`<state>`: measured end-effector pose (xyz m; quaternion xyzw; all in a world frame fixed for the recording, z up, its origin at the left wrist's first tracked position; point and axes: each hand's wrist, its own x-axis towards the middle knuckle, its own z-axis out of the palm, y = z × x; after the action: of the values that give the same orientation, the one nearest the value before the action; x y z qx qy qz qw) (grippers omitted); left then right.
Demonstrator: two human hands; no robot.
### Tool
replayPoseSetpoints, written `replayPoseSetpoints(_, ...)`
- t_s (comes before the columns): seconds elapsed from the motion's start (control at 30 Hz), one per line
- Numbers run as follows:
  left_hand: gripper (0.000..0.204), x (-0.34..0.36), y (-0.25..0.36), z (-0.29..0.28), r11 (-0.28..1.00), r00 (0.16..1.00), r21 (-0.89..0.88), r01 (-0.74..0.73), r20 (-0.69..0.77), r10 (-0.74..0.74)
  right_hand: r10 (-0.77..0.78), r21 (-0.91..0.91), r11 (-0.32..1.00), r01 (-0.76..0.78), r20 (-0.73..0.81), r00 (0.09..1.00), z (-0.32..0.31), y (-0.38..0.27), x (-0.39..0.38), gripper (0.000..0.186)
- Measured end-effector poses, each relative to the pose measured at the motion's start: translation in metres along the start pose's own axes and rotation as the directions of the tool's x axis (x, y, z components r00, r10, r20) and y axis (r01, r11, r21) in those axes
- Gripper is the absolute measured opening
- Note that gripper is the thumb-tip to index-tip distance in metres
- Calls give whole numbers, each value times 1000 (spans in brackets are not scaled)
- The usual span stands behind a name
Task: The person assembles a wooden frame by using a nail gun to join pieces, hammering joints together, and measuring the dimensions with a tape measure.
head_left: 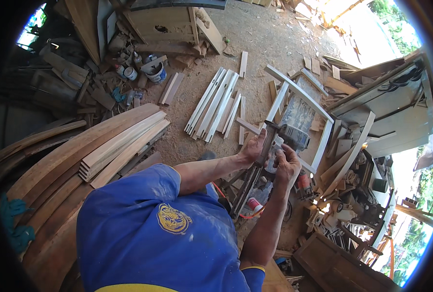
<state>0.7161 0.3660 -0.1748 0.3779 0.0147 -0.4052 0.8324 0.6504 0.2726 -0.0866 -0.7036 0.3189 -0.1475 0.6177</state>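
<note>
My left hand (252, 147) is closed around the upper part of a long dark bar (248, 191), which slants down toward my body; it looks like a bar clamp. Close by on the right, my right hand (288, 164) has its fingers bent together beside a small whitish, translucent piece (277, 142); what they pinch is too small to tell. Just beyond both hands, a pale wooden frame (326, 138) lies tilted over a dusty grey work surface (294, 111). A grey power-tool-like body (295, 137) sits inside the frame.
Several pale slotted wood strips (211, 104) lie on the dusty floor. Stacked curved boards (124, 146) fill the left side. Buckets (155, 73) stand at the far left. A red tool (304, 184) and a red-and-white can (254, 203) sit near my right arm. Scrap wood crowds the right.
</note>
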Motion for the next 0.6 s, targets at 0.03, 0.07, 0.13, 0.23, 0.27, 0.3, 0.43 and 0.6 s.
replayPoseSetpoints(0.03, 68, 1, 0, -1, 1000, 1000, -1, 13, -15, -13, -2, 8, 1000, 2, -3, 1000, 5, -5, 1, 28)
replayPoseSetpoints(0.07, 68, 3, -3, -2, 1000, 1000, 4, 14, -16, -14, 17, -36, 999, -18, -10, 1000, 6, -4, 4, 25)
replayPoseSetpoints(0.13, 68, 7, -10, -5, 1000, 1000, 14, 16, -17, -16, 54, -124, 991, -57, -26, 998, 9, 1, 10, 20)
replayPoseSetpoints(0.23, 66, 12, -17, -8, 999, 999, 4, -38, 6, 38, -41, -306, 952, 29, -31, 999, 14, 11, 19, 15)
replayPoseSetpoints(0.27, 65, 13, -18, -9, 998, 999, 41, -43, -23, 43, -99, -322, 944, 76, -56, 994, 19, 13, 20, 13)
replayPoseSetpoints(0.3, 63, 14, -18, -9, 996, 998, 76, -45, -51, 49, -157, -340, 933, 121, -80, 984, 25, 15, 20, 12)
replayPoseSetpoints(0.43, 58, 14, -22, -10, 998, 997, 61, -34, -66, 38, -83, -396, 917, 45, -78, 993, 30, 8, 19, 13)
replayPoseSetpoints(0.6, 62, 26, -32, -20, 983, 984, 149, -110, -122, 129, -288, -547, 795, 260, 37, 957, 26, 21, 18, 14)
